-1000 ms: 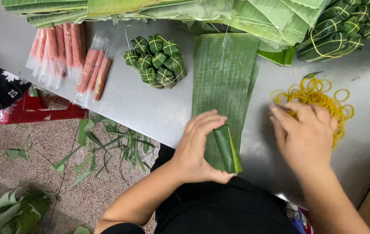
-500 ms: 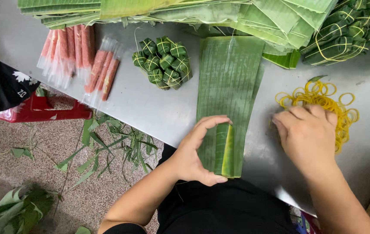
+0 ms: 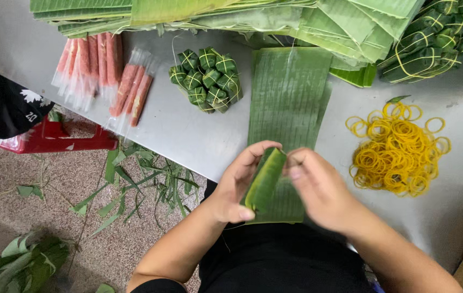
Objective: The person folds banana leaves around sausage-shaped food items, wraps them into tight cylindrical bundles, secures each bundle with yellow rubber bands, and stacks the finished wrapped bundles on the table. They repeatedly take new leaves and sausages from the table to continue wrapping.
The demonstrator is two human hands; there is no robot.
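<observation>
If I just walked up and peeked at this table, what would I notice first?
Probably the two hands, left hand and right hand, at the near edge of the grey table, folding a green leaf roll between them. Just right of them lies a bright heap of yellow rubber bands. Farther back sit a cluster of small tied leaf parcels and pink sausages in clear wrappers to the left.

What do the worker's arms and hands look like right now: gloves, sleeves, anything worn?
Both hands are bare: the left hand and right hand wear no gloves, and no rings or watch show. The forearms are uncovered to the elbows, with no sleeves in view. Dark clothing covers the body below.
</observation>
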